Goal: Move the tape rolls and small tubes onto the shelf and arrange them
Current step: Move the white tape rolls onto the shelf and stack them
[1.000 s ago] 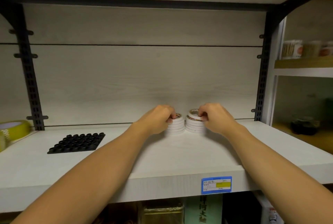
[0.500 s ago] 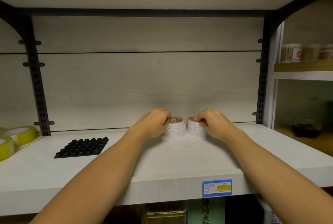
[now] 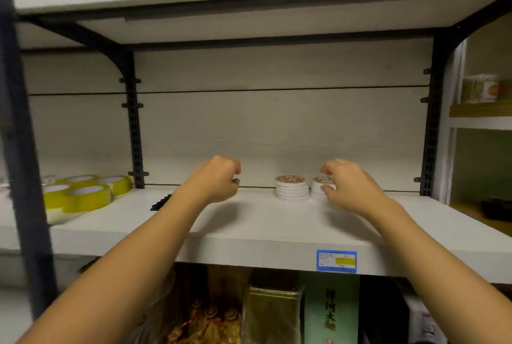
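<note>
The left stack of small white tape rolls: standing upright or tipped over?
Upright. The left stack sits level on the shelf, rolls squarely aligned, printed top facing up, beside the right stack. The left hand is clear of it.

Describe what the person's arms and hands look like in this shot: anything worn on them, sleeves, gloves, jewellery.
Both forearms are bare up to the frame's edge, with no sleeve in view. The left hand and the right hand wear no gloves, and no watch, bracelet or ring shows on either. The picture is slightly blurred, so a thin ring could be missed.
</note>
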A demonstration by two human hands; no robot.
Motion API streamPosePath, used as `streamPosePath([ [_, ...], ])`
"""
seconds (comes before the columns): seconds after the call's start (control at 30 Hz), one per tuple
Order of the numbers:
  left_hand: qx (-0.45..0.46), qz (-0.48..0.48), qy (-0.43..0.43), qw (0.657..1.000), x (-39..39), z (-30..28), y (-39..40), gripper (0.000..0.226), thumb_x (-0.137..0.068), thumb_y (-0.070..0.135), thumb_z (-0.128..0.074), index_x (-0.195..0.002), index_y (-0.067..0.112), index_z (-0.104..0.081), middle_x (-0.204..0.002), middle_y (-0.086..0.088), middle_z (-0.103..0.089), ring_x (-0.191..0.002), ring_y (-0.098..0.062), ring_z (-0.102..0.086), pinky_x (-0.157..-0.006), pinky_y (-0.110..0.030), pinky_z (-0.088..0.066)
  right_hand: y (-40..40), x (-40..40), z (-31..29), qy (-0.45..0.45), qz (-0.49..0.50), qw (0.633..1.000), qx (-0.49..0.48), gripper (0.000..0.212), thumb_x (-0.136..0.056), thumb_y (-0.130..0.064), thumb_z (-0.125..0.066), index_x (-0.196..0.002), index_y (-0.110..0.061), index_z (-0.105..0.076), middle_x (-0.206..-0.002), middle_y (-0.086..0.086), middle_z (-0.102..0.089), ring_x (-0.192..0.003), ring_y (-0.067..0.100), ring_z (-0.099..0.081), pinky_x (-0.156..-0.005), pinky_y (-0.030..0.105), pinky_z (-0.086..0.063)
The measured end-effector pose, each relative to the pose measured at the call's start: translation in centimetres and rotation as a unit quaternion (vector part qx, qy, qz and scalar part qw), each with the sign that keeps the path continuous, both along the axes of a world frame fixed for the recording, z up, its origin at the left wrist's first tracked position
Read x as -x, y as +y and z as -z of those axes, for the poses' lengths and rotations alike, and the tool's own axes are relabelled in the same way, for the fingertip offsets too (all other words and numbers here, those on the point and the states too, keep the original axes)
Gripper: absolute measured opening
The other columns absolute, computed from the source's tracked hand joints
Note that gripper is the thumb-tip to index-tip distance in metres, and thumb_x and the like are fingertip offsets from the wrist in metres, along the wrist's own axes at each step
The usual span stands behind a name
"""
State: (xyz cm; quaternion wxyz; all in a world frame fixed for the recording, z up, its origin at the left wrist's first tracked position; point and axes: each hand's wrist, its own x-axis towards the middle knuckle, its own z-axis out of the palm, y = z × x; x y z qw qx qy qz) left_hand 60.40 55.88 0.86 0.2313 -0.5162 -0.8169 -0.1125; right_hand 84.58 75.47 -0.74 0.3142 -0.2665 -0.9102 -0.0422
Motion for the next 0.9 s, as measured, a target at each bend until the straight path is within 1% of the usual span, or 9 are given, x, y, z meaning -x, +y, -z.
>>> streamPosePath([
  [0.13, -0.032, -0.043, 0.029, 0.998, -2.2, 0.4, -6.7, 0.032, -0.096, 0.036, -0.054, -0.125, 0.025, -0.059, -0.123, 0.004, -0.061, -0.105, -0.023, -0.061, -0.087, -0.039, -0.054, -4.0, -0.1, 0.2, -0.006, -0.047, 0.999, -0.026, 0.041, -0.088, -0.035, -0.062, -0.126, -0.021, -0.055, -0.122, -0.003, -0.058, -0.110, 0.020, -0.056, -0.084, 0.039, -0.052],
  [0.2, -0.040, -0.068, 0.044, 0.996, -3.4, 0.7, -9.9, 0.033, -0.096, 0.037, -0.054, -0.126, 0.025, -0.059, -0.122, 0.006, -0.060, -0.105, -0.021, -0.060, -0.084, -0.037, -0.053, -6.1, 0.3, 0.2, -0.016, -0.072, 0.997, -0.032, 0.041, -0.089, -0.037, -0.062, -0.126, -0.023, -0.053, -0.123, -0.004, -0.057, -0.111, 0.019, -0.054, -0.083, 0.036, -0.050],
  [0.27, -0.046, -0.096, 0.044, 0.993, -4.2, 0.8, -13.0, 0.032, -0.096, 0.038, -0.054, -0.125, 0.025, -0.059, -0.122, 0.007, -0.060, -0.104, -0.020, -0.061, -0.083, -0.038, -0.055, -8.2, 1.2, 0.1, -0.024, -0.100, 0.994, -0.031, 0.044, -0.090, -0.038, -0.061, -0.131, -0.023, -0.051, -0.129, -0.004, -0.055, -0.116, 0.020, -0.053, -0.086, 0.035, -0.048],
  [0.33, -0.047, -0.119, 0.041, 0.991, -4.4, 0.8, -15.7, 0.032, -0.096, 0.039, -0.055, -0.124, 0.025, -0.059, -0.122, 0.007, -0.060, -0.103, -0.017, -0.061, -0.083, -0.039, -0.056, -10.0, 2.4, 0.0, -0.029, -0.128, 0.991, -0.028, 0.048, -0.091, -0.038, -0.061, -0.135, -0.023, -0.049, -0.135, -0.003, -0.054, -0.120, 0.021, -0.053, -0.093, 0.038, -0.050],
  [0.4, -0.044, -0.138, 0.040, 0.989, -4.4, 0.6, -18.3, 0.030, -0.097, 0.037, -0.056, -0.124, 0.024, -0.060, -0.123, 0.007, -0.060, -0.103, -0.016, -0.059, -0.082, -0.035, -0.054, -11.6, 3.6, -0.1, -0.036, -0.150, 0.988, -0.024, 0.049, -0.091, -0.037, -0.062, -0.136, -0.022, -0.049, -0.137, -0.001, -0.054, -0.122, 0.021, -0.053, -0.095, 0.040, -0.050],
  [0.6, -0.055, -0.195, 0.034, 0.979, -2.6, 0.0, -25.1, 0.029, -0.097, 0.035, -0.059, -0.123, 0.023, -0.061, -0.117, 0.005, -0.060, -0.101, -0.015, -0.057, -0.082, -0.033, -0.054, -16.2, 7.4, -0.2, -0.036, -0.195, 0.979, -0.035, 0.046, -0.090, -0.036, -0.062, -0.132, -0.021, -0.052, -0.132, -0.002, -0.057, -0.119, 0.021, -0.054, -0.094, 0.040, -0.051],
  [0.7, -0.063, -0.196, 0.030, 0.978, -1.2, -0.1, -27.9, 0.027, -0.095, 0.033, -0.061, -0.121, 0.023, -0.062, -0.107, 0.009, -0.054, -0.095, -0.011, -0.053, -0.077, -0.028, -0.050, -18.7, 9.5, -0.4, -0.038, -0.211, 0.976, -0.038, 0.045, -0.089, -0.034, -0.062, -0.131, -0.021, -0.052, -0.130, -0.003, -0.058, -0.118, 0.020, -0.055, -0.092, 0.038, -0.051],
  [0.83, -0.063, -0.211, 0.036, 0.975, 1.3, -0.3, -32.0, 0.019, -0.095, 0.033, -0.059, -0.112, 0.027, -0.063, -0.110, 0.007, -0.061, -0.101, -0.016, -0.059, -0.080, -0.037, -0.055, -23.0, 13.0, -0.8, -0.031, -0.229, 0.972, -0.031, 0.043, -0.089, -0.032, -0.063, -0.130, -0.021, -0.053, -0.128, -0.001, -0.059, -0.113, 0.022, -0.057, -0.089, 0.039, -0.053],
  [0.9, -0.070, -0.224, 0.036, 0.971, 3.1, -0.3, -34.3, 0.022, -0.095, 0.033, -0.060, -0.115, 0.024, -0.063, -0.114, 0.006, -0.062, -0.103, -0.017, -0.059, -0.082, -0.040, -0.055, -25.5, 15.1, -1.1, -0.028, -0.240, 0.970, -0.031, 0.043, -0.089, -0.033, -0.064, -0.130, -0.022, -0.053, -0.127, -0.002, -0.059, -0.111, 0.021, -0.058, -0.089, 0.038, -0.054],
])
